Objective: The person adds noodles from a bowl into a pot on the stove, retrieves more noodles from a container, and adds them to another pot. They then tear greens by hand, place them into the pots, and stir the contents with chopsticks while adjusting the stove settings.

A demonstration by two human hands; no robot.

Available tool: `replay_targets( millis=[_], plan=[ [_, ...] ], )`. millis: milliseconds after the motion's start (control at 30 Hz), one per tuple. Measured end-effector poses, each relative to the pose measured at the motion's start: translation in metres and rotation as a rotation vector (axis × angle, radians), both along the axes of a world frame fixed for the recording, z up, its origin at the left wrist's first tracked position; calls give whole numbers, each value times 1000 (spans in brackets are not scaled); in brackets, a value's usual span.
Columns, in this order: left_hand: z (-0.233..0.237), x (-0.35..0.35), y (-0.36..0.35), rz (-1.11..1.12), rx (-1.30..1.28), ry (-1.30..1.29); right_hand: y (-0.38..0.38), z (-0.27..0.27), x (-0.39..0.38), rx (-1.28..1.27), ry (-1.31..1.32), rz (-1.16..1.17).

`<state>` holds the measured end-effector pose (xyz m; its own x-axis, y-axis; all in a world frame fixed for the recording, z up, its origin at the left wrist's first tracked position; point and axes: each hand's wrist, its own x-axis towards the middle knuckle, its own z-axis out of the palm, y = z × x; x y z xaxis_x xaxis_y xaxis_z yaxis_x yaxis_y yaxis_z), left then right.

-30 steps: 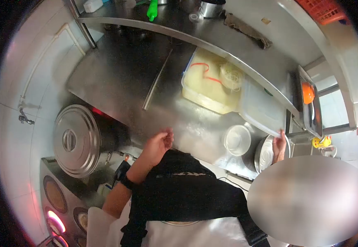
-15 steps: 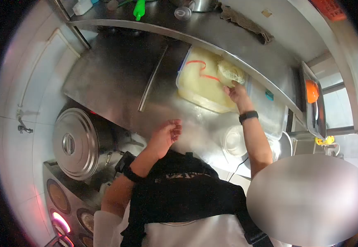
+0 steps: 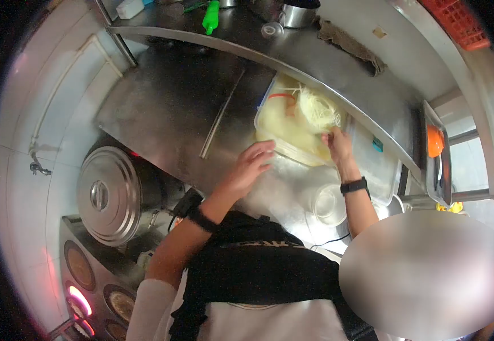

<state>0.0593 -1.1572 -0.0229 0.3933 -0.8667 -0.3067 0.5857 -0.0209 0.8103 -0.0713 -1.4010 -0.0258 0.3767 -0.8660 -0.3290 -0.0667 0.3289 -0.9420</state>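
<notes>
A rectangular plastic tub (image 3: pixel 287 124) with pale yellow contents stands on the steel counter under the shelf. Thin pale strands, like noodles (image 3: pixel 318 110), lie in its right part, and a red strip (image 3: pixel 281 96) shows at the upper left. At the strands' lower edge is my right hand (image 3: pixel 339 149), its fingers pinched together; what they hold is too small to name. Nearer the tub's front left corner, my left hand (image 3: pixel 251 166) hangs over the counter with its fingers apart and nothing in them. Both wrists wear dark bands.
A large lidded steel pot (image 3: pixel 110 196) stands at the left beside burners (image 3: pixel 80 265), one glowing. Right of my hands are a round clear container (image 3: pixel 328 204) and another plastic tub (image 3: pixel 384 170). The steel shelf edge (image 3: pixel 247 54) crosses above the counter. A blurred oval covers the lower right.
My left hand has moved up and right toward the tub, and its fingers have spread. More strands show spread in the tub near my right hand. The whole view has shifted slightly.
</notes>
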Motion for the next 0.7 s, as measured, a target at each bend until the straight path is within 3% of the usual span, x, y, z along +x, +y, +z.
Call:
replay_targets(
  millis=[67, 200, 333, 367, 433, 467, 533, 567, 633, 700],
  plan=[
    [-6, 2, -34, 7, -120, -2, 16, 10, -3, 41, -50, 157],
    [6, 1, -68, 16, -96, 26, 41, 15, -12, 33, -127, 249],
    [2, -10, -69, 60, -25, 58, 51, 23, -24, -123, 110, 431],
    [2, -13, -67, 106, -18, 65, 58, 27, -23, -484, 295, 346],
    [-10, -19, -61, 123, -59, 105, 78, 56, -14, -933, 468, 271],
    [-13, -21, -57, 126, -93, 152, 87, 66, -8, -954, 439, 303],
    [30, -31, -36, 267, -160, 236, 105, 78, 5, -1342, 573, 452],
    [30, -32, -30, 186, -99, 117, 117, 79, 7, -1344, 598, 452],
    [-12, -46, -29, 308, -121, -250, 134, 79, 11, -1350, 565, 565],
    [26, -36, 25, 371, -288, -364, 148, 73, 17, -1308, 514, 701]
  ],
)
